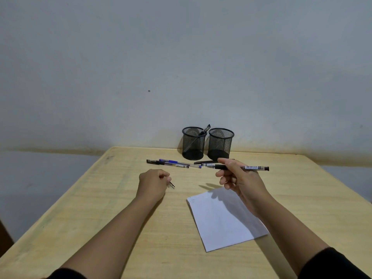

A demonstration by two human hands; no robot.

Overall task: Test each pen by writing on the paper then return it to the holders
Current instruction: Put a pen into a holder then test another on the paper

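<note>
**Pen test: one pen in hand, cap in the other**

Desk [100, 198], pale wood, against wall. White paper [223, 218] lies flat right of centre, partly under right forearm. Two black mesh holders at far edge: left holder [193, 143] with one pen leaning inside, right holder [220, 144]. Right hand [239, 178] pinches black pen [251, 167] horizontally above desk. Left hand [154, 182] fisted round small dark cap [172, 185]. Blue pen [179, 163] and black-capped pen [154, 162] lie before holders.

Two black wire-mesh cylindrical holders [193, 143] [220, 144] stand on the pale yellow wood-grain bench [100, 208] beside a plain white paper sheet [223, 220], a blue-capped clear plastic pen [179, 163], a black-capped clear pen [161, 162] and a black-gripped barcode-labelled pen [241, 167].
</note>
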